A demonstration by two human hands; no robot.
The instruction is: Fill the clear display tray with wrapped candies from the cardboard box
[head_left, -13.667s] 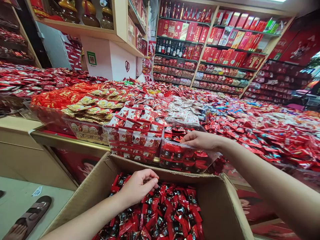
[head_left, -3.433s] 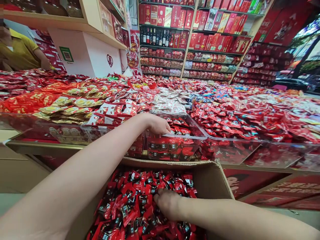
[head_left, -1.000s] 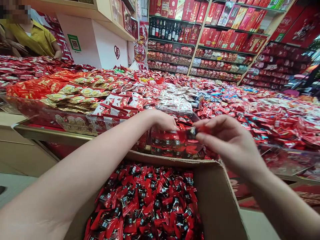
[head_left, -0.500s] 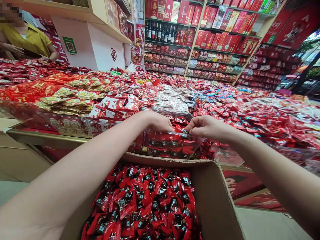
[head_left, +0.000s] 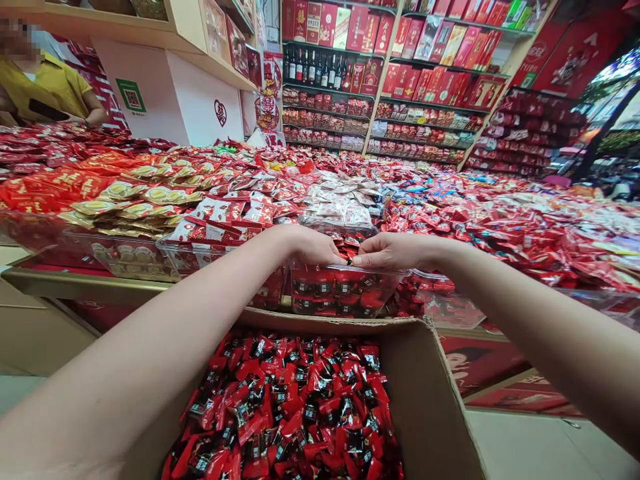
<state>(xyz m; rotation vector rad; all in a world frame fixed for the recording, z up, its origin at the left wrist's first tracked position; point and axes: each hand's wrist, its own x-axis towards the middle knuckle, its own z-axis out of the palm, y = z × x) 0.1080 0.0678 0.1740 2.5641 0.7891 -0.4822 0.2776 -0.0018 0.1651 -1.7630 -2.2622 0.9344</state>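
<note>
Right hand (head_left: 395, 250) reached clear bin (head_left: 350, 293); wrapper print unreadable.

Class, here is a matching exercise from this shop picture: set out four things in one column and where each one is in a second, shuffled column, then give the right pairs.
1. cardboard box
2. clear bin
3. bottles
4. gold-wrapped sweets

a. on a far shelf
b. under both hands
c. nearest the camera, full of red-and-black sweets
d. heaped at the left of the counter

Pairs: 1-c, 2-b, 3-a, 4-d

left hand (head_left: 315, 247), right hand (head_left: 387, 251), fingertips meeting
</note>
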